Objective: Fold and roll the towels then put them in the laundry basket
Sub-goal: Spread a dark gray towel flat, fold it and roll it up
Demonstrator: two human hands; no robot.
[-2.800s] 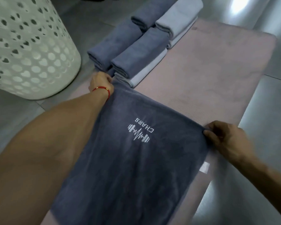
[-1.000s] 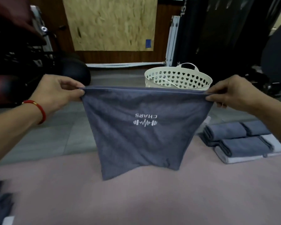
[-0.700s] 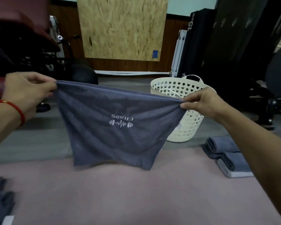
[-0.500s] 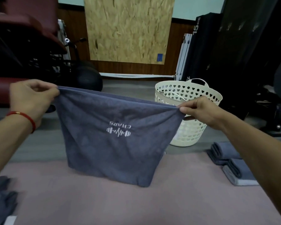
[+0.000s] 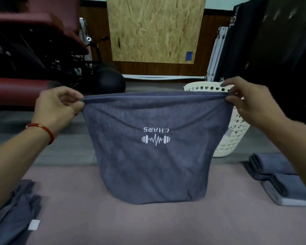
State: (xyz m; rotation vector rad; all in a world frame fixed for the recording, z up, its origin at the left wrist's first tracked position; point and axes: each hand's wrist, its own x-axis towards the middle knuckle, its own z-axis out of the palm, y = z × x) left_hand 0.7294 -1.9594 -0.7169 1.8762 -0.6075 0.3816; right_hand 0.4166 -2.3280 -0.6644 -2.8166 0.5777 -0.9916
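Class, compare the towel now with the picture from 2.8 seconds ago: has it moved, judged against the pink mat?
Yes. It lay flat on the pink mat then; now both hands hold the towel up by its top corners, hanging upright above the mat.

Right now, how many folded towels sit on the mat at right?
3 visible: a dark grey folded towel nearest the laundry basket, a second dark grey one closer to the camera, and a pale one beneath it. The forearm may hide more.
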